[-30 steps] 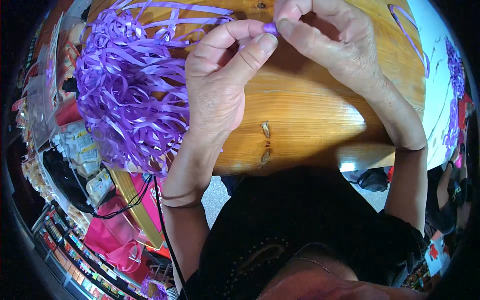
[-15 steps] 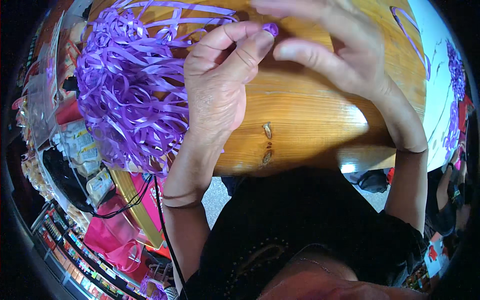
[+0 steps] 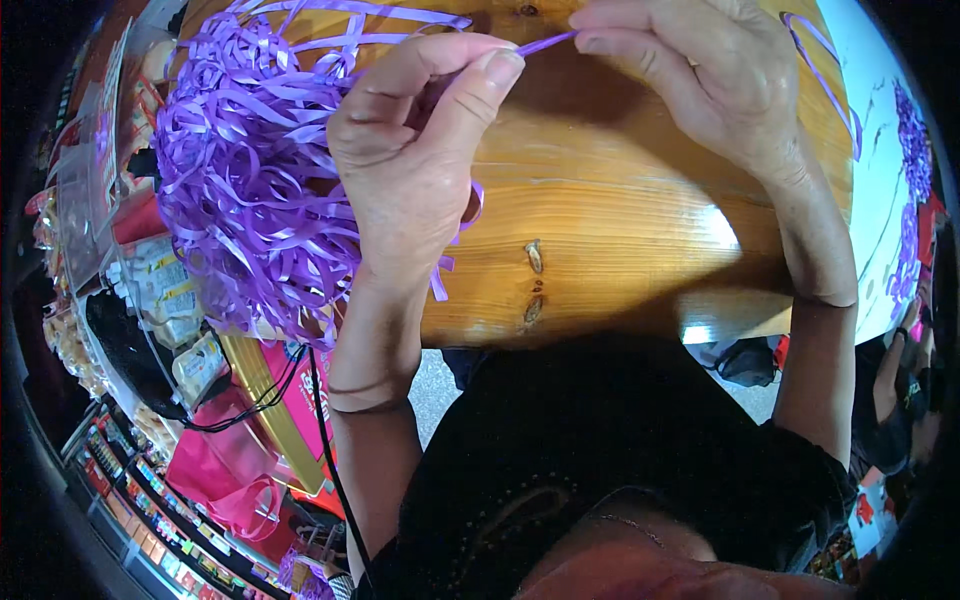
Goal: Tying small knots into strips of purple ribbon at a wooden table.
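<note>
A purple ribbon (image 3: 547, 43) is stretched taut between my two hands above the wooden table. My left hand (image 3: 415, 150) pinches it between thumb and forefinger. My right hand (image 3: 705, 85) grips its other end in closed fingertips, a short way to the right. Below my left wrist, a loose ribbon end hangs past the palm. A large tangled pile of purple ribbons (image 3: 255, 180) lies on the table to the left, partly behind my left hand.
The wooden table (image 3: 600, 230) has dark knots near its front edge. A single ribbon loop (image 3: 830, 70) lies at its right edge, beside a white marbled surface (image 3: 870, 130) with more purple ribbon. Clear boxes and packets crowd the left; a black cable (image 3: 322, 430) hangs near my left arm.
My right hand, open and blurred before, has closed on the ribbon. The small coiled bit at my left fingertips is now a straight length. My left hand has shifted slightly left.
</note>
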A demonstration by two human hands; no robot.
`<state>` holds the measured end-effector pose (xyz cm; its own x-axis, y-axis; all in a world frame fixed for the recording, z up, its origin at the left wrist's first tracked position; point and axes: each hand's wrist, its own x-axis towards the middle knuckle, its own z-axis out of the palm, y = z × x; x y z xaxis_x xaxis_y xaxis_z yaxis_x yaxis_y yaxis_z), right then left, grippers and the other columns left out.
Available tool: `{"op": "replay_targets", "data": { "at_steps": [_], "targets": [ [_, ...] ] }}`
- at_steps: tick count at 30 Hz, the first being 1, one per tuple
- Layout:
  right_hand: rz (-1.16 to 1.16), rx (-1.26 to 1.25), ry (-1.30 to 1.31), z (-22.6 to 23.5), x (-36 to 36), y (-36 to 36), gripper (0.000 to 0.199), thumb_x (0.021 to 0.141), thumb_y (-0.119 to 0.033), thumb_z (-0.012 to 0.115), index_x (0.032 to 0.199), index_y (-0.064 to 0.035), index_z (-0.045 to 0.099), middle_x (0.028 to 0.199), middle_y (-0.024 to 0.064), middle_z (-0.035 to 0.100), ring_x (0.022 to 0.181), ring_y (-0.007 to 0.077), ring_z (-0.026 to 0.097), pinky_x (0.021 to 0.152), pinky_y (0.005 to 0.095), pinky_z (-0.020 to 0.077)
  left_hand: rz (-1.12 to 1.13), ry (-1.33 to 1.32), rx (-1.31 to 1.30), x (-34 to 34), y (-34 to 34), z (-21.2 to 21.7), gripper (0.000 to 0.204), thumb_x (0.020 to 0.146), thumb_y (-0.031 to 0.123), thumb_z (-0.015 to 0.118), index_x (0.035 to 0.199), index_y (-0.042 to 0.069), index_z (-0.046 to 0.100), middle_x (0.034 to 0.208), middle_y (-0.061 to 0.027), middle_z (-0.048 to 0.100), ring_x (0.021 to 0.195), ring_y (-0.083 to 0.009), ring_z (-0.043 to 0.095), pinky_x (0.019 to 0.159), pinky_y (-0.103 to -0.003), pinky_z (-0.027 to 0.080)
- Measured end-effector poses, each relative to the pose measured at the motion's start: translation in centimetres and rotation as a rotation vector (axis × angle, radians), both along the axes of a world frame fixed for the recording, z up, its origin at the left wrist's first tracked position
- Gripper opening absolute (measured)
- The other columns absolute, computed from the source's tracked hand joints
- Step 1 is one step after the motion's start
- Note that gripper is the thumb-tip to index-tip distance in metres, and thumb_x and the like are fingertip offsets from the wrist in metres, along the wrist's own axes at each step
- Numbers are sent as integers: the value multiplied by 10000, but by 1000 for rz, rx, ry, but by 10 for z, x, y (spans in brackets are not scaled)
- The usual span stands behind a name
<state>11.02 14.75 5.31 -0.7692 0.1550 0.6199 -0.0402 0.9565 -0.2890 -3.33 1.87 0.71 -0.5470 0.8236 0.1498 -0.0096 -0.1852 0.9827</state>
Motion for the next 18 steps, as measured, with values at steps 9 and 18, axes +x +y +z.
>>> {"op": "replay_targets", "data": {
  "at_steps": [9,18],
  "targets": [
    [-101,-293,-59,6,3,11,87,749,-72,690,810,-27,647,773,68,622,736,172,605,635,264,480,54,-48,63,-11,-3,0,70,799,5,666,865,26,655,770,20,620,693,-28,534,632,-158,415],
    [155,-680,0,-15,-9,9,212,830,-122,639,1003,2,639,882,105,658,759,168,629,641,268,513,53,32,27,-6,-5,-2,81,796,8,670,872,29,655,808,9,628,719,-40,545,658,-166,431]
  ]
}}
